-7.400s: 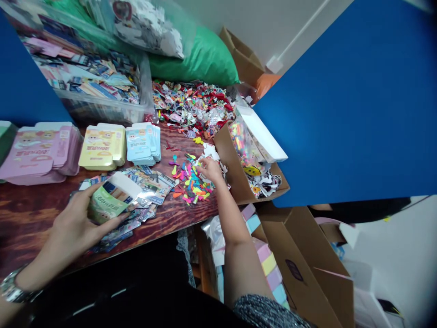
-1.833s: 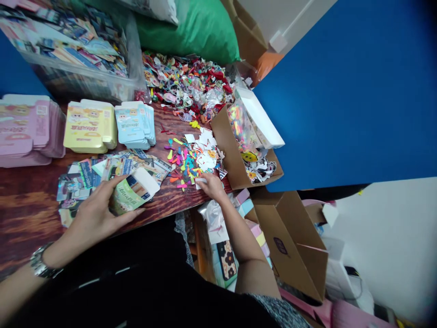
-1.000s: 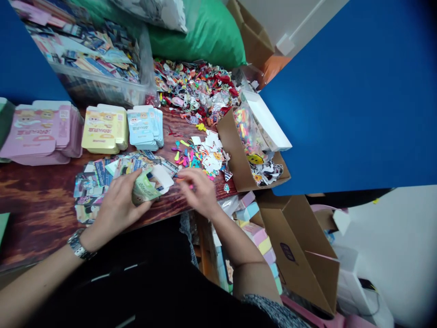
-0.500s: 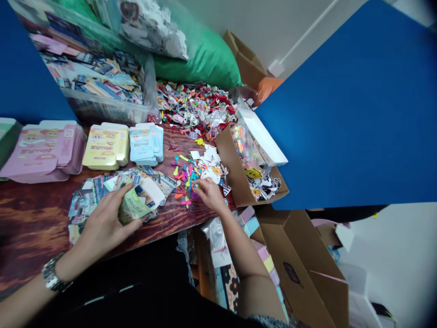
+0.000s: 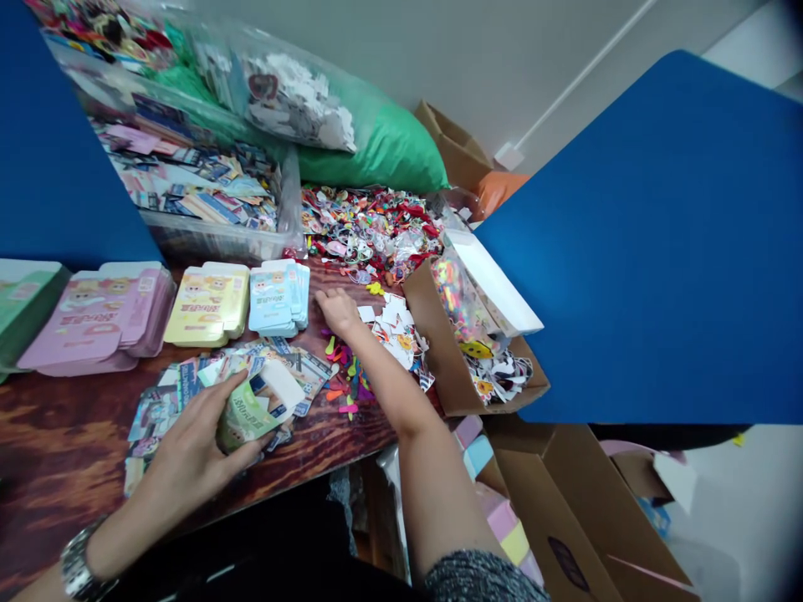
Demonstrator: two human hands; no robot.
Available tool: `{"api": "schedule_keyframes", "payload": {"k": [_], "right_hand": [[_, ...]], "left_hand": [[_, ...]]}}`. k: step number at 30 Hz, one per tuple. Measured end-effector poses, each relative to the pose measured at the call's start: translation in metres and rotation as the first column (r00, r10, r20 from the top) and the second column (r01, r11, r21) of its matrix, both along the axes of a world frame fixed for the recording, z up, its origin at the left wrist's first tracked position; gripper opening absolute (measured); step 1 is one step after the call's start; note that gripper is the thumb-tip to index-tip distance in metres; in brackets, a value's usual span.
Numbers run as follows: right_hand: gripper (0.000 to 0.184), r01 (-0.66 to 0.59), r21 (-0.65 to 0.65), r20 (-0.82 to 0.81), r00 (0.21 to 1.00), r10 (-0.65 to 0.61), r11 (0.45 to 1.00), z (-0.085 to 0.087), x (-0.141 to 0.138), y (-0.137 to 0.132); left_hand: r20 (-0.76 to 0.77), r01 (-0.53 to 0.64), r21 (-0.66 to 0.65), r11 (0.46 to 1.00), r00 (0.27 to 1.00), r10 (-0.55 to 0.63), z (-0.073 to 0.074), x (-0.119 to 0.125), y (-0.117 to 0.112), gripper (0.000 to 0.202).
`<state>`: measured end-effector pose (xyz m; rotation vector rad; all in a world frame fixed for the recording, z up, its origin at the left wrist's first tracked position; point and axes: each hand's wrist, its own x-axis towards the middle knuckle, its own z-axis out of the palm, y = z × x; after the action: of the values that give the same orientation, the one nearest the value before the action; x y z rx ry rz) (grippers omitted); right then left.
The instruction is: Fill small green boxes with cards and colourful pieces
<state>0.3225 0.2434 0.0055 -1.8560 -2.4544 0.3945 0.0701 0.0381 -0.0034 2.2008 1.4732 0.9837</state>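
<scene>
My left hand [image 5: 191,439] is closed around a small green printed box [image 5: 246,415], tilted, its top end open with a white flap [image 5: 283,386] standing out. Under it, a spread of printed cards [image 5: 164,405] lies on the table. My right hand [image 5: 339,311] reaches down to the tabletop, just right of the light-blue flat boxes [image 5: 276,297]. Its fingers are bent together, and their tips hide whatever they pinch. Below that forearm lie colourful balloons [image 5: 343,385], partly covered by it, and a heap of white-backed cut-out pieces [image 5: 396,333].
Yellow [image 5: 207,305], pink [image 5: 104,313] and green flat box stacks [image 5: 25,305] line the left. Behind are a clear bin of cards [image 5: 207,238] and a pile of small trinkets [image 5: 370,230]. A cardboard box [image 5: 432,343] and a blue panel [image 5: 658,251] stand at right.
My right hand has moved from the balloons up and left to the table spot beside the light-blue boxes. My left hand still holds the green box. The view has tilted upward slightly.
</scene>
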Motion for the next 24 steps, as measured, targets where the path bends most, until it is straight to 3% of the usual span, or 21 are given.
{"api": "schedule_keyframes", "payload": {"k": [4,8,15,19,24], "right_hand": [[0.033,0.01,0.0,-0.011,1.0,-0.01,1.0,-0.011,0.001,0.009],[0.046,0.076,0.058,-0.115,0.991,-0.069,0.995,-0.012,0.026,0.019],[0.039,0.384,0.134,-0.289,0.897,-0.335,0.913,-0.002,0.091,0.046],[0.035,0.458,0.089,-0.289,0.862,-0.417,0.885,0.0,0.11,0.056],[0.034,0.457,0.058,-0.2,0.876,-0.438,0.888,0.004,0.111,0.068]], "left_hand": [[0.034,0.008,-0.039,0.999,0.999,-0.007,0.001,0.0,0.003,0.073],[0.043,0.001,-0.052,0.999,0.999,0.001,-0.001,-0.001,0.007,0.074],[0.015,-0.003,0.009,1.0,1.0,0.003,-0.003,-0.003,0.014,0.077],[0.011,-0.009,0.032,0.999,1.0,0.009,-0.002,-0.004,0.016,0.075],[0.025,-0.001,0.001,1.0,1.0,0.001,0.003,-0.001,0.018,0.076]]}}
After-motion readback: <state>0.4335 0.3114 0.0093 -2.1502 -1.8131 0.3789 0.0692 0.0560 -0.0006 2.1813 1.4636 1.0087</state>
